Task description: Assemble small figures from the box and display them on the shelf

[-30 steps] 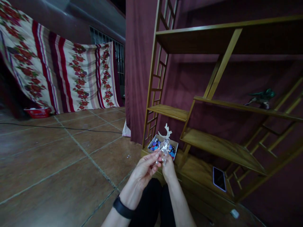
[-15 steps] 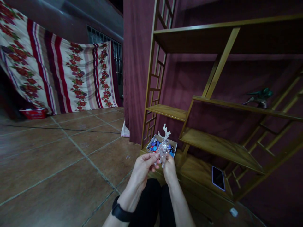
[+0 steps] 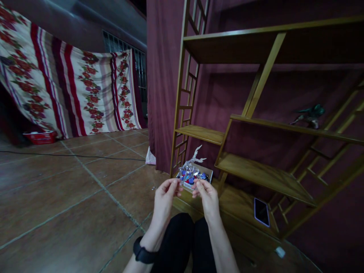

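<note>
Tiled floor [image 3: 71,212] lies left; your left hand [image 3: 165,192] pinches a clear figurine [image 3: 189,166]; right hand [image 3: 207,194] is narrow, grip unclear.

A dim room around a wooden shelf unit [image 3: 261,170]

The shelf unit has boards at several different heights, and lattice bars at its sides. Behind it spreads a plum-coloured surface [image 3: 222,91]; I cannot tell if this is wall or cloth. Just beside its left side, a plum curtain [image 3: 160,83] hangs in folds. Farther left of the unit, a striped cloth with red roses [image 3: 91,91] hangs before a grey wall [image 3: 57,26] and partly covers a barred window [image 3: 139,64]. Brown floor tiles [image 3: 71,197] with pale joints extend left from the unit. The light is weak.
</note>
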